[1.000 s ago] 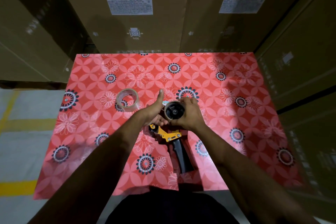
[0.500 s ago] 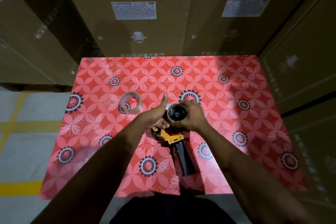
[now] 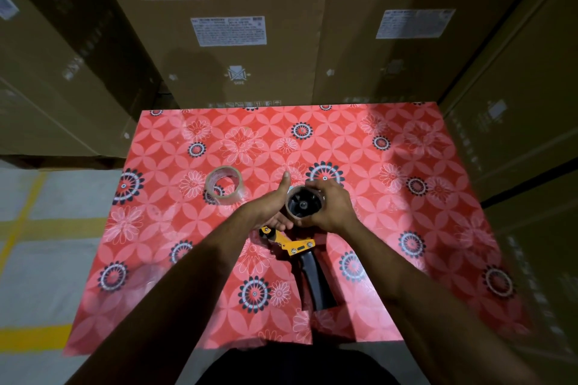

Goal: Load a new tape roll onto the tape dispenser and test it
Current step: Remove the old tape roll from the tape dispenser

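- A yellow-and-black tape dispenser [image 3: 295, 247] lies on its side on a red floral tablecloth [image 3: 406, 228], black handle pointing back toward the person and spool hub [image 3: 302, 204] at the far end.
- The right hand [image 3: 328, 208] is curled around a brown ring on the hub, seemingly a spent cardboard core, fingers closed on its rim.
- The left hand [image 3: 272, 206] sits against the hub's left side, thumb raised and palm open beneath; whether its fingers press anything cannot be told.
- The new roll of clear tape [image 3: 225, 185] stands apart to the left on the cloth, near the left wrist, untouched and not yet loaded.
- Judged risk: if the core sticks and is yanked, the unbraced dispenser could skid on the glossy cloth or swing its cutting end toward the left palm.
- Judged risk: the clear roll, put on the wrong way round, would feed sticky side out and fail the test.
- Hidden or unclear: the blade and roller are covered by the left hand, the tape's free end cannot be found, and the hub's far side is masked by the right fingers.
- Washing-machine cartons [image 3: 228, 31] wall in the table behind, their labels too small to read.
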Available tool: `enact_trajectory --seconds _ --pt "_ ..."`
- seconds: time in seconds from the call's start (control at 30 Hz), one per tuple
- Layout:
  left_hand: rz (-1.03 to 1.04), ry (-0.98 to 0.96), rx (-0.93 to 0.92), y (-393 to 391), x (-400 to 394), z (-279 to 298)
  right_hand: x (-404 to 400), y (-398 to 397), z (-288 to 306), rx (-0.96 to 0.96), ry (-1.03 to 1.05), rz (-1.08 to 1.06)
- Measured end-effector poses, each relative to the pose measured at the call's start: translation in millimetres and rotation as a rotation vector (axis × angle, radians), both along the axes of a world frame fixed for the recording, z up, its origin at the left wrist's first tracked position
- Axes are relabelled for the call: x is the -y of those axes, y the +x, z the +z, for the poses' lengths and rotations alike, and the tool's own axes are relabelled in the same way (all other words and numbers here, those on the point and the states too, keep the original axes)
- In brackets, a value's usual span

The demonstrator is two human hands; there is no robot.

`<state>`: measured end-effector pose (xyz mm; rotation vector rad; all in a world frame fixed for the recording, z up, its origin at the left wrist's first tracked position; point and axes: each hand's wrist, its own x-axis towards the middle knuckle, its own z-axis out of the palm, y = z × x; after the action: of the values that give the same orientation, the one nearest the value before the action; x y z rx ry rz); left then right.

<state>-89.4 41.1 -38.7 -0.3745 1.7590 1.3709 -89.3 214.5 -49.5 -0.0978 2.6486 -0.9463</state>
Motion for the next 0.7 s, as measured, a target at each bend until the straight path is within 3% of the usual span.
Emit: enact_trajectory --seconds 0.13,0.27,0.57,0.7 --pt "-0.020 -0.020 -0.001 -1.1 -1.3 -0.7 10.5 5.7 4.0 -0.025 0.041 0.055" --pt "0.006 -0.029 -0.003 1.8 -3.2 1.6 14.9 5.3 7.7 0.012 0.042 -0.079" --pt "0.022 -0.027 0.004 -3.1 0.0 -8.8 6.4 10.9 5.6 -0.054 -0.006 0.011" --pt "0.078 -0.048 0.016 -1.2 -2.3 0.4 11.5 7.6 3.3 0.002 0.028 -0.093"
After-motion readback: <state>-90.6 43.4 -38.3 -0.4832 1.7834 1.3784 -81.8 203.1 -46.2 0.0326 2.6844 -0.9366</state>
